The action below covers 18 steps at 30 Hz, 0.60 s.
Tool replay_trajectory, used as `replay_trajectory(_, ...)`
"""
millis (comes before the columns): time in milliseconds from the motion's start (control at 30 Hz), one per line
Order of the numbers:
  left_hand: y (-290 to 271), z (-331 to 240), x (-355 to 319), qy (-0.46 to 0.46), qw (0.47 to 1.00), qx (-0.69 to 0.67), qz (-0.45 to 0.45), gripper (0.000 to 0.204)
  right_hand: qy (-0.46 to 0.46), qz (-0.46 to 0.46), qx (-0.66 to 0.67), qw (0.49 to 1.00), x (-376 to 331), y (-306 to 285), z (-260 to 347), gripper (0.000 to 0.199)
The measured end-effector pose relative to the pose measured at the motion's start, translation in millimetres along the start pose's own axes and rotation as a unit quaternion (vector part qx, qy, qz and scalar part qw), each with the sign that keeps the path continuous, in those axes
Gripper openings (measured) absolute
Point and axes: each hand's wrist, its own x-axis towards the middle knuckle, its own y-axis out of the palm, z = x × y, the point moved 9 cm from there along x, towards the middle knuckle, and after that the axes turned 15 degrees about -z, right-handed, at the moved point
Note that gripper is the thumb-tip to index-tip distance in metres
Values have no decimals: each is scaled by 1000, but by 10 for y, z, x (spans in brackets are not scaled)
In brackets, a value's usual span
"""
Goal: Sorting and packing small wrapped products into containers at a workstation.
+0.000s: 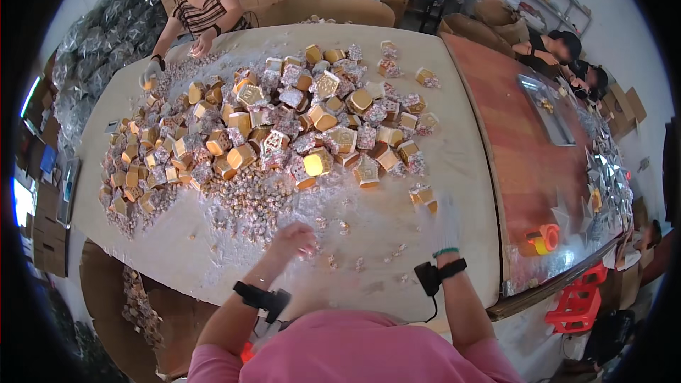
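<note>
My bare left hand [292, 240] hovers over the near middle of the table [340, 284], its fingers curled in. Whether anything is in them, I cannot make out. My right hand [441, 230], in a white glove with a green cuff, is smeared by motion. Its fingertips are right by a small golden-brown house-shaped piece [423, 197] with pale pink-and-white bits on it; I cannot tell if they touch it. A large heap of such house-shaped pieces [324, 118] fills the table's middle. Small crumbly nuggets [255, 202] lie in front of the heap, nearest to my left hand.
Across the table a person [206, 7] works at the heap's far left. A reddish-brown table [474, 117] adjoins on the right, with a metal tray [546, 110] and an orange tape dispenser [543, 239]. A cardboard bin [113, 298] stands below the near left edge.
</note>
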Motion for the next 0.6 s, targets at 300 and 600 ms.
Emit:
replay_trajectory(300, 972, 204, -302, -29, 989, 64, 127, 29, 320, 190, 406, 835, -164, 785, -321, 41)
replay_trajectory(600, 1114, -143, -289, 63, 986, -153, 7, 44, 277, 340, 480, 760, -847, 515, 758, 41)
